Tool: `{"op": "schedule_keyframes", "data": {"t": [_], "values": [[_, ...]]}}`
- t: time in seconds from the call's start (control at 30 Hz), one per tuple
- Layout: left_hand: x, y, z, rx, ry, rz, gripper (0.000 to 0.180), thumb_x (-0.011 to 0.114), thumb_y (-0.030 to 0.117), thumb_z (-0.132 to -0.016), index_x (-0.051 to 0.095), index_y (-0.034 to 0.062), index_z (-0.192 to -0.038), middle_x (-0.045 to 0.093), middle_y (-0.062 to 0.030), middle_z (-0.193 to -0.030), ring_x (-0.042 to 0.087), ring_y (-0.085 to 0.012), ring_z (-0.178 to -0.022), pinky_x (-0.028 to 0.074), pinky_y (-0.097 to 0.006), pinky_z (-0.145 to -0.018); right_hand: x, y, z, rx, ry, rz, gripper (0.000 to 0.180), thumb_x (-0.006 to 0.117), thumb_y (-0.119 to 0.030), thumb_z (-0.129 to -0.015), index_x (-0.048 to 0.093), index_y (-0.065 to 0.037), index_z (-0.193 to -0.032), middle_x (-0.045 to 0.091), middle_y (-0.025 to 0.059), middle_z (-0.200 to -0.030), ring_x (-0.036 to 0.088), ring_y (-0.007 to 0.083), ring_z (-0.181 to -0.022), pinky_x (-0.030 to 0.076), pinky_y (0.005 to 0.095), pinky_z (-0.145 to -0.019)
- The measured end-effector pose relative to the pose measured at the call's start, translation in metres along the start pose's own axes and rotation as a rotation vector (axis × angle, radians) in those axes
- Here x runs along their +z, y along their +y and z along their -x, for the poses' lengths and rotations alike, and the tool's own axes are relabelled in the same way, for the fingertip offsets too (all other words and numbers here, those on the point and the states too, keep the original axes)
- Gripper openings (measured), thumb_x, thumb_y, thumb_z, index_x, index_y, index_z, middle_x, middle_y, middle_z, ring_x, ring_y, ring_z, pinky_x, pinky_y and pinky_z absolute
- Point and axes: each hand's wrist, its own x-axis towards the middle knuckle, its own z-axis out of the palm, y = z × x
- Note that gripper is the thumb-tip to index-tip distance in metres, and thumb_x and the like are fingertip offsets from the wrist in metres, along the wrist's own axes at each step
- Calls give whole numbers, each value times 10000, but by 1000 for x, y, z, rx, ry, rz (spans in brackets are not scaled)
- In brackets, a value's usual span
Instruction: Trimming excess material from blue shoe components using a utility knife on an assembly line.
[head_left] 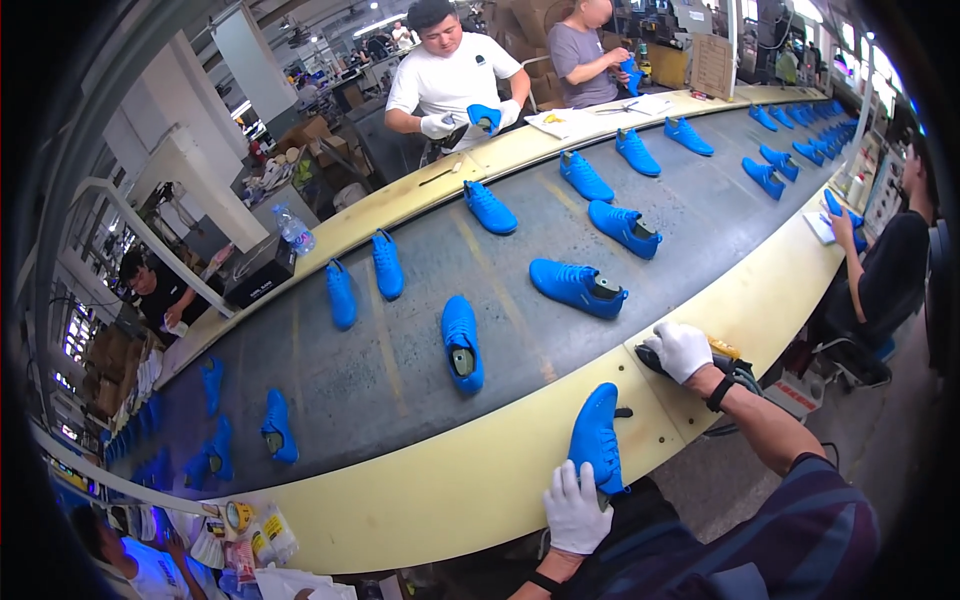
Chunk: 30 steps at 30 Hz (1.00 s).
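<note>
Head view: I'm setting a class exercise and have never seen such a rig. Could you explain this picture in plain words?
There is no robot here, just a person at work. A wide fisheye camera worn on that person's head looks down, so straight edges bend. At the lower right, the white-gloved left hand holds a blue shoe by its heel end at the cream counter. The right hand, also gloved, grips a dark object, too covered to identify. Beyond the counter stretches a long dark belt carrying many more blue shoes. Across it, a white-shirted co-worker holds another blue shoe.
</note>
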Motion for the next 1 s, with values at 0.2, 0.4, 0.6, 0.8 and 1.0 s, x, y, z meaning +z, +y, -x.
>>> {"op": "schedule_keyframes", "data": {"t": [0.2,0.4,0.6,0.8,1.0], "values": [[5,3,0,1,12,-15,911,805,281,-712,441,7,-1501,486,-293,-1463,501,-478,-1335,441,-585,-943,-3,1,-2,-15,-16,4,310,682,-364,-984,741,-71,-901,728,169,-803,718,387,-744,566,501,-708],[3,9,-1,14,20,-28,915,810,270,-713,435,8,-1505,481,-295,-1460,503,-483,-1329,445,-582,-961,-26,-5,-18,-98,105,-62,318,733,-295,-961,692,-32,-1135,732,189,-929,720,379,-801,560,505,-730],[-3,15,-15,-20,-53,43,894,811,246,-726,433,-2,-1497,468,-305,-1466,506,-506,-1317,448,-586,-1010,-218,-82,-123,23,311,-895,330,707,-95,-981,645,-20,-1297,681,115,-834,685,222,-734,550,353,-697],[-5,-27,-13,-131,37,73,861,794,332,-807,438,-5,-1515,613,-252,-1335,621,-448,-1197,481,-580,-986,-337,-155,-184,-194,580,-1133,223,613,-248,-1072,702,-59,-993,525,-51,-683,438,23,-577,308,231,-510],[-83,-49,-69,-45,-32,275,765,809,438,-871,561,-17,-1434,655,-250,-1319,643,-440,-1207,500,-514,-1051,-348,-111,-129,26,463,-1119,291,636,-334,-1080,689,-65,-983,534,-65,-722,413,6,-563,273,202,-509]]}}
